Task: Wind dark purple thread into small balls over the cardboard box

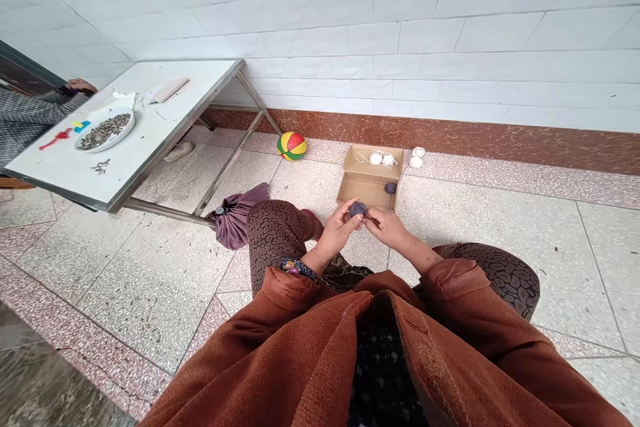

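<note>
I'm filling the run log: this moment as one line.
left hand: holding dark yarn ball | right hand: at the ball's side | open box: another dark ball inside

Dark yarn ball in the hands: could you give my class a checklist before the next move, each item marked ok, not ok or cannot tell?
1. Dark yarn ball held by the left hand: ok.
2. Right hand close to that ball: ok.
3. Cardboard box open: ok.
4. All white balls inside the box: not ok, some sit beside it.
5. Loose yarn end: cannot tell, too small to see.
</note>
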A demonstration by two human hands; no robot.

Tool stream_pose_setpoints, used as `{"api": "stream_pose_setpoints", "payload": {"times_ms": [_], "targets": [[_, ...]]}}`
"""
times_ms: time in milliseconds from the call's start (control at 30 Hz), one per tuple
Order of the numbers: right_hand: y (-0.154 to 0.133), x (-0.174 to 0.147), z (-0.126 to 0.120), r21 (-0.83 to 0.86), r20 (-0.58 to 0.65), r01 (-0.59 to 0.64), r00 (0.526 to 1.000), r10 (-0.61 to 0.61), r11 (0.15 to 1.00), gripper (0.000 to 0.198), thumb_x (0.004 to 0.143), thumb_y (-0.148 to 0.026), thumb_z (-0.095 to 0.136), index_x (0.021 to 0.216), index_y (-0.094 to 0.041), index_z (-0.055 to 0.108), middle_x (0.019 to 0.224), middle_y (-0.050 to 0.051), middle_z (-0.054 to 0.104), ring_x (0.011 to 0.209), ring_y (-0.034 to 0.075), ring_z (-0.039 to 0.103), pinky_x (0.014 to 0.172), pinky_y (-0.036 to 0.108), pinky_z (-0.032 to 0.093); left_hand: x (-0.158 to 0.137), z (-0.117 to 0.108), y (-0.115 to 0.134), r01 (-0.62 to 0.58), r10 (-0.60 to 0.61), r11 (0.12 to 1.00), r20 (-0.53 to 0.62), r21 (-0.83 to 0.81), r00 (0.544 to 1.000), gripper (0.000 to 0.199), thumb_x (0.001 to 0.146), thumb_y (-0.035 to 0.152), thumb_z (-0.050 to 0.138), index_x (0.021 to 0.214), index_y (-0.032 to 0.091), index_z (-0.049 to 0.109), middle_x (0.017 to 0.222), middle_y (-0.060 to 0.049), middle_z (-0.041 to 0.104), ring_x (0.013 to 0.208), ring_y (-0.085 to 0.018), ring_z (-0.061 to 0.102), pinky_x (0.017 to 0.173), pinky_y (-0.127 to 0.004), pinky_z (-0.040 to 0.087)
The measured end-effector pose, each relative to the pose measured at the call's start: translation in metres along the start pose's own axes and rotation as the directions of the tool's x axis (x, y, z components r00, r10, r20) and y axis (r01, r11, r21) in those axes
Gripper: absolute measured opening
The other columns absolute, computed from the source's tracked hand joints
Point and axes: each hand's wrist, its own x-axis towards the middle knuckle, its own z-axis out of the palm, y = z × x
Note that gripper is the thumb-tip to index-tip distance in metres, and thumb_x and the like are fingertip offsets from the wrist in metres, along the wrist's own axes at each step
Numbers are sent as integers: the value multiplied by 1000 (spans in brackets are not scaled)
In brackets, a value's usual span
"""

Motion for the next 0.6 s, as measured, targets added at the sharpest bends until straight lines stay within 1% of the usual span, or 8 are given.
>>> {"api": "stream_pose_setpoints", "payload": {"times_ms": [67,133,233,367,500,600], "targets": [[1,0,-1,11,-16,-9,1000,9,1000,15,94,-20,54,79,-23,52,76,2,57,71,19,54,64,28,36,-1,1,0,19,-18,999,25,-30,1000,59,85,45,74,139,23,61,108,-5,66,82,-13,62,81,-31,54],[1,0,-1,15,-25,-15,1000,16,1000,14,93,-20,54,79,-23,53,76,2,57,71,19,54,64,28,37,-1,1,0,47,-43,993,38,-109,998,61,85,46,75,140,24,60,109,-5,67,84,-14,63,84,-32,54],[1,-1,0,16,-28,0,1000,0,1000,13,94,-20,55,82,-23,57,77,2,58,72,19,55,65,28,39,0,1,0,99,-89,954,46,-282,995,63,81,41,80,138,24,60,108,-4,68,83,-13,65,85,-32,53],[2,-1,0,4,-23,61,998,-61,998,14,97,-20,52,90,-23,63,82,3,62,78,19,58,70,28,42,1,-2,4,166,-164,882,42,-442,985,55,79,38,83,128,20,65,105,-6,71,78,-11,65,81,-30,53],[1,-2,0,-10,-17,91,996,-92,996,17,99,-23,50,93,-23,66,84,3,62,78,19,59,71,28,43,3,-4,5,211,-230,830,29,-517,973,49,76,38,86,117,17,69,101,-7,73,77,-11,65,78,-27,53],[-3,-3,-3,23,-28,114,993,-113,993,18,100,-25,51,91,-23,67,81,3,62,75,18,58,70,29,42,4,-5,4,217,-248,832,8,-511,969,53,70,35,91,116,19,70,100,-4,72,79,-10,66,80,-25,54]]}}
